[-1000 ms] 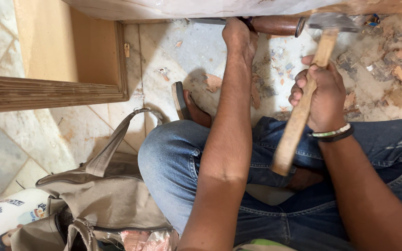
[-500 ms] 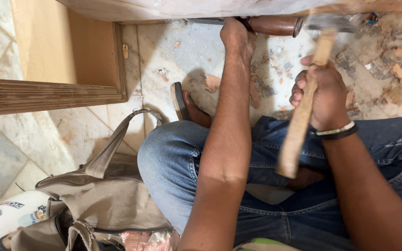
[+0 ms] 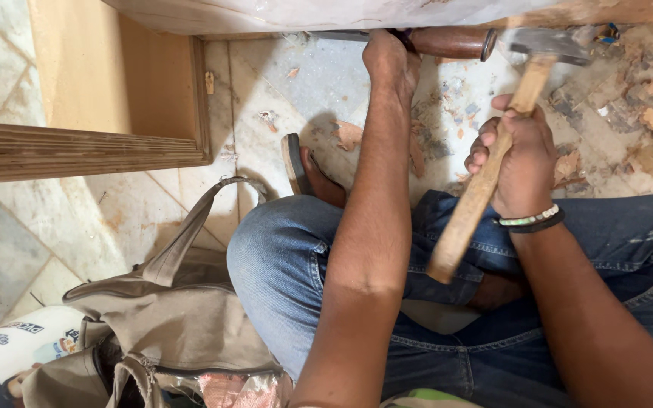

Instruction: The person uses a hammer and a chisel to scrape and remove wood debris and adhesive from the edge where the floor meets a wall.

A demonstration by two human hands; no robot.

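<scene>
- Judged the step in hand as chiselling along the underside of the pale wooden board at 12 o'clock, with the hammer head meeting the chisel's end.
- Best done by keeping the blade flat against the board edge and the strike square on the metal-ringed butt, not glancing off to 1 o'clock.
- Better served by short, measured blows than heavy swings, given how close the left hand sat to the striking point.
- Worth keeping the wrist loose and the handle in line with the chisel's axis.
- Left hand clenched around the dark reddish-brown wooden-handled chisel, fingers wrapped at the join of handle and steel blade, arm stretched straight toward 12 o'clock.
- Chisel lying level along the board's lower edge, blade pointing to 9 o'clock, butt to 3 o'clock.
- Right hand closed firmly on the light wooden-shafted hammer with grey steel head, gripping the upper half of the shaft; free end of the shaft hanging toward 7 o'clock over blue jeans.
- Hammer head touching or just beside the chisel's butt; could not tell which.
- Green-and-white beaded bracelet with a black band worn on the right wrist.
- Wood chips scattered over the tiled floor at 2 o'clock.
- Beige canvas bag slumped at 8 o'clock, near the left knee.
</scene>
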